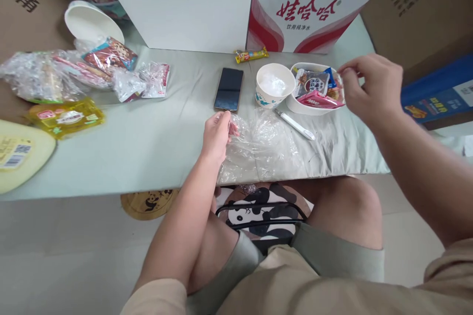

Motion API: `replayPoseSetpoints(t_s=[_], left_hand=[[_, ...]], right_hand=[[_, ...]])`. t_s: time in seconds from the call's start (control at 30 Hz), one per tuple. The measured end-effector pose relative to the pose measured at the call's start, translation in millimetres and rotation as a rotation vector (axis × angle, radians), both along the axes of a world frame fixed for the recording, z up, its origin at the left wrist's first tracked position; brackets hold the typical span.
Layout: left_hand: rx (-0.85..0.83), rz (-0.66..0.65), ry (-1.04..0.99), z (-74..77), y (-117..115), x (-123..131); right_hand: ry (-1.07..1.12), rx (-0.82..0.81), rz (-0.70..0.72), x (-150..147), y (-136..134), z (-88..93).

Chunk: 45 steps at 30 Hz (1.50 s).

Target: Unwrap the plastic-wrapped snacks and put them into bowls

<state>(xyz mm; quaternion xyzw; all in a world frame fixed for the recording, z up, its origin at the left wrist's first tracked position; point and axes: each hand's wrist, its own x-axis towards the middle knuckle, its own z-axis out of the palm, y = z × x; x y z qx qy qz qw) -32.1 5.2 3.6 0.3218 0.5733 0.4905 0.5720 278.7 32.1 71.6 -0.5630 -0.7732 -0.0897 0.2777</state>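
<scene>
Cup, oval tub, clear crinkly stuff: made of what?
Cup: probably coated paper, mostly matte, given the printed blue-green pattern.
Oval tub: smooth white, slight sheen; plastic or coated paper, can't tell.
Clear crinkly stuff: likely thin plastic film, glossy, given see-through creases and glints.

Left hand point(216, 134) with its grip mostly hidden, pale yellow object point(40, 150) cut off by left edge.

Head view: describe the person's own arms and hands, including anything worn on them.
Both arms wear short, plain tan fabric sleeves with no visible markings and are bare below. The left hand and right hand are ungloved; no watch or bracelet shows.
</scene>
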Motion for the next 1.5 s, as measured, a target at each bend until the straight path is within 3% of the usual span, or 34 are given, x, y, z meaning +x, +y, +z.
replayPoseSetpoints(t_s=[0.03, 0.1, 0.2, 0.27, 0.33, 0.4, 0.47, 0.5, 0.57, 0.63, 0.67, 0.73, 0.93, 1.03, 1.17, 1.23, 1.3, 1.37, 1.43, 1.5], left_hand=[[-0.005, -0.012, 0.028, -0.5, 0, 0], [-0.018, -0.046, 0.098, -2.1, 0, -1], [-0.044, -0.113, 0.228, -8.6, 2, -10], [-0.017, -0.112, 0.342, -14.7, 3, -22], [0.104, 0.011, 0.524, -18.7, 2, -36], [0.329, 0.208, 0.767, -18.1, -2, -45], [0.586, 0.270, 0.973, -13.8, -11, -45], [0.698, 0.177, 1.030, -11.3, -17, -40], [0.831, -0.209, 1.048, -8.4, -27, -27], [0.854, -0.545, 1.038, -9.7, -33, -13], [0.835, -0.649, 1.025, -11.7, -34, -8], [0.763, -0.707, 0.997, -16.4, -31, -6], [0.497, -0.264, 1.075, -23.6, -7, -29], [0.370, -0.317, 1.000, -24.8, 2, -36], [0.163, -0.274, 0.654, -20.4, 9, -42], [0.059, -0.339, 0.461, -14.8, 11, -50], [-0.017, -0.413, 0.351, -9.6, 14, -60], [-0.025, -0.390, 0.319, -7.4, 18, -69], [0.036, -0.244, 0.333, -8.8, 23, -74], [0.164, 0.011, 0.391, -11.6, 27, -73]], right_hand=[[0.025, 0.008, 0.053, -17, -14, -1.6], [0.058, -0.053, 0.321, -50, -41, -18.5], [-0.018, -0.350, 0.542, -81, -66, -65.2], [-0.056, -0.488, 0.533, -88, -76, -92.4], [-0.071, -0.560, 0.468, -88, -85, -106.2], [-0.092, -0.586, 0.386, -86, -94, -106.5], [-0.122, -0.591, 0.299, -86, -104, -99.0], [-0.133, -0.590, 0.269, -86, -107, -94.5], [-0.120, -0.578, 0.244, -87, -111, -87.4], [-0.053, -0.547, 0.244, -84, -111, -85.0], [-0.013, -0.527, 0.236, -82, -109, -85.7], [0.030, -0.500, 0.203, -76, -106, -89.8], [-0.022, -0.462, 0.188, -69, -102, -102.6], [-0.033, -0.468, 0.189, -69, -102, -102.9], [-0.043, -0.499, 0.195, -68, -100, -101.3], [-0.047, -0.507, 0.206, -67, -99, -100.9], [-0.048, -0.511, 0.213, -67, -98, -100.9], [-0.044, -0.517, 0.212, -66, -98, -101.1], [-0.041, -0.520, 0.207, -66, -98, -101.3], [-0.046, -0.520, 0.200, -66, -98, -101.6]])
